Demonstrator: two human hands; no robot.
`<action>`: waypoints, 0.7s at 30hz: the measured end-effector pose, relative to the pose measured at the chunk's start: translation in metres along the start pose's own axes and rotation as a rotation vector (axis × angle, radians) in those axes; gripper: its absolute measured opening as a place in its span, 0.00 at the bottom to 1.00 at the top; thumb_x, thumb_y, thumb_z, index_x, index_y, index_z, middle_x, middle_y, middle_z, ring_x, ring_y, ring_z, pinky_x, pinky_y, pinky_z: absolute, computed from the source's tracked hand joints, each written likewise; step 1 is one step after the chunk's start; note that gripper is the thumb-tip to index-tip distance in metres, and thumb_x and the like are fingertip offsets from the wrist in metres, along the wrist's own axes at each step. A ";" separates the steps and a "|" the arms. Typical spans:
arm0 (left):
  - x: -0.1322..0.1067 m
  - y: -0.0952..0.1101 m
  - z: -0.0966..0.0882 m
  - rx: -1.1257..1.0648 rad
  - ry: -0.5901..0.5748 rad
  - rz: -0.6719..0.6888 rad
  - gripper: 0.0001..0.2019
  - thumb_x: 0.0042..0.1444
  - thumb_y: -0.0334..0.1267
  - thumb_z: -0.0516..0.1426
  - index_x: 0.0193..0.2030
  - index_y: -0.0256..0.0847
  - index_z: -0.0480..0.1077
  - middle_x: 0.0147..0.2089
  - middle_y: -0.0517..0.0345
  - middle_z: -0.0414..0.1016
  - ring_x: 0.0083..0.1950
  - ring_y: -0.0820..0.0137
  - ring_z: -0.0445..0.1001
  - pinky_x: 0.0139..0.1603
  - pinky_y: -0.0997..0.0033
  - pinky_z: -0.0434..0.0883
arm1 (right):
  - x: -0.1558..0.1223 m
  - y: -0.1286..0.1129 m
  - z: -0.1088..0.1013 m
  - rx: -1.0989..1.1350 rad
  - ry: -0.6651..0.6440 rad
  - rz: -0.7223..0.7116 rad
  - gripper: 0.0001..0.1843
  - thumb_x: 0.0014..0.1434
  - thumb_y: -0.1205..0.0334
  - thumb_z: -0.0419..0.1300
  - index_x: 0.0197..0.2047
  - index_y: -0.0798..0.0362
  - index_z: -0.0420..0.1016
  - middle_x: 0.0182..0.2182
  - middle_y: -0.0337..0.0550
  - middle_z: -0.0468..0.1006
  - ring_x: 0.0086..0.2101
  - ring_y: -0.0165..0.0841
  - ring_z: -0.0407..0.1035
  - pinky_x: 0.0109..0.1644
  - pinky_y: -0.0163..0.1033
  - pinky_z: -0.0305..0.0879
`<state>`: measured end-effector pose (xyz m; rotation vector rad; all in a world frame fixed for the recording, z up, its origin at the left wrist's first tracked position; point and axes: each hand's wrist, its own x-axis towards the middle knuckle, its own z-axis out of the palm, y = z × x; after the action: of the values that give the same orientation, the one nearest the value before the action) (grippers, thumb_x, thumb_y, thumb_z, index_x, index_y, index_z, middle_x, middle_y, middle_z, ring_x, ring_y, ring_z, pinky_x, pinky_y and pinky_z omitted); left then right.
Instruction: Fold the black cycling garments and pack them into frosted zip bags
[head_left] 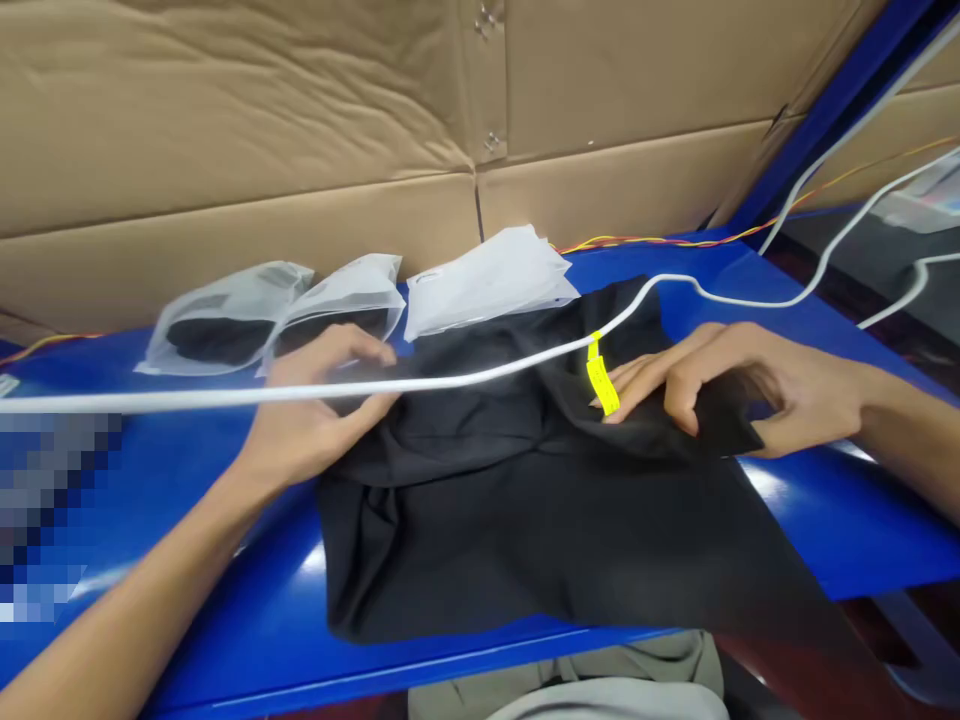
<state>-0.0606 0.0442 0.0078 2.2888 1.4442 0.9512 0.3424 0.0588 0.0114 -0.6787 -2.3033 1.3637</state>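
Soft, limp black cloth [480,540], best held by the yellow tag [604,385], left hand [322,440] and right hand [757,385] apart on it.

A black cloth garment [525,540] looks soft and matt, lying on a glossy blue tabletop [247,640] that throws back bright glare. Behind it stands a brown cardboard wall [225,120], smooth but lightly creased. The translucent plastic bags [225,325] have a frosted, faintly shiny finish. A bright yellow tag [604,385] looks smooth, and a long white cable [225,395] has a sleek plastic sheath.
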 end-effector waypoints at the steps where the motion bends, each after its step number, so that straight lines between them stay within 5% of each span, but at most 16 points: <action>1: -0.001 -0.001 -0.004 -0.097 -0.071 0.047 0.08 0.59 0.45 0.66 0.37 0.46 0.74 0.39 0.57 0.79 0.43 0.61 0.77 0.50 0.56 0.76 | 0.000 -0.002 0.000 0.023 -0.038 -0.020 0.03 0.54 0.63 0.68 0.30 0.44 0.82 0.45 0.45 0.89 0.50 0.47 0.82 0.66 0.58 0.71; 6: -0.004 0.002 -0.026 -0.500 -0.442 0.169 0.17 0.65 0.54 0.64 0.28 0.49 0.75 0.30 0.56 0.76 0.34 0.62 0.73 0.38 0.58 0.75 | -0.004 -0.009 -0.001 0.142 -0.188 -0.078 0.04 0.60 0.64 0.69 0.34 0.45 0.82 0.41 0.43 0.89 0.53 0.44 0.82 0.70 0.58 0.66; 10: 0.000 0.024 -0.032 -0.609 -0.907 0.175 0.16 0.66 0.53 0.64 0.29 0.52 0.82 0.27 0.58 0.78 0.31 0.67 0.74 0.37 0.64 0.75 | -0.004 -0.013 0.005 0.288 -0.445 -0.071 0.07 0.63 0.57 0.71 0.35 0.50 0.84 0.44 0.45 0.89 0.53 0.42 0.82 0.70 0.50 0.66; 13: 0.003 0.033 -0.028 -0.626 -1.042 0.152 0.17 0.61 0.62 0.65 0.35 0.53 0.85 0.31 0.55 0.82 0.33 0.65 0.77 0.36 0.64 0.75 | -0.001 -0.017 0.010 0.344 -0.520 -0.061 0.15 0.60 0.49 0.75 0.39 0.53 0.86 0.49 0.50 0.88 0.54 0.43 0.82 0.68 0.48 0.68; 15: 0.004 0.030 -0.022 -0.598 -0.922 0.129 0.23 0.63 0.67 0.59 0.39 0.53 0.85 0.34 0.53 0.83 0.35 0.62 0.80 0.39 0.61 0.77 | 0.001 -0.017 0.011 0.308 -0.482 -0.065 0.19 0.61 0.47 0.74 0.46 0.54 0.87 0.52 0.51 0.87 0.54 0.43 0.82 0.65 0.46 0.72; 17: 0.003 0.021 -0.014 -0.381 -0.647 0.121 0.21 0.69 0.62 0.56 0.41 0.52 0.84 0.38 0.54 0.85 0.40 0.61 0.81 0.45 0.59 0.79 | 0.002 -0.012 0.011 0.189 -0.370 -0.049 0.18 0.66 0.49 0.70 0.52 0.52 0.86 0.54 0.50 0.86 0.53 0.41 0.82 0.60 0.42 0.75; 19: 0.003 0.010 -0.006 0.005 -0.327 0.124 0.14 0.68 0.53 0.60 0.45 0.50 0.82 0.45 0.56 0.84 0.47 0.59 0.81 0.53 0.57 0.78 | 0.003 -0.001 0.012 0.034 -0.117 -0.039 0.13 0.68 0.52 0.68 0.51 0.49 0.87 0.53 0.46 0.87 0.51 0.39 0.83 0.56 0.39 0.77; 21: 0.002 -0.001 0.001 0.274 -0.191 0.137 0.17 0.66 0.55 0.59 0.53 0.49 0.80 0.55 0.55 0.81 0.58 0.54 0.77 0.64 0.49 0.74 | 0.005 0.012 0.016 -0.171 0.156 -0.010 0.11 0.68 0.53 0.68 0.50 0.46 0.87 0.51 0.43 0.87 0.52 0.38 0.82 0.59 0.41 0.76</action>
<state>-0.0594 0.0466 0.0075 2.6215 1.4255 0.5765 0.3322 0.0555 -0.0056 -0.7948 -2.3108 1.0773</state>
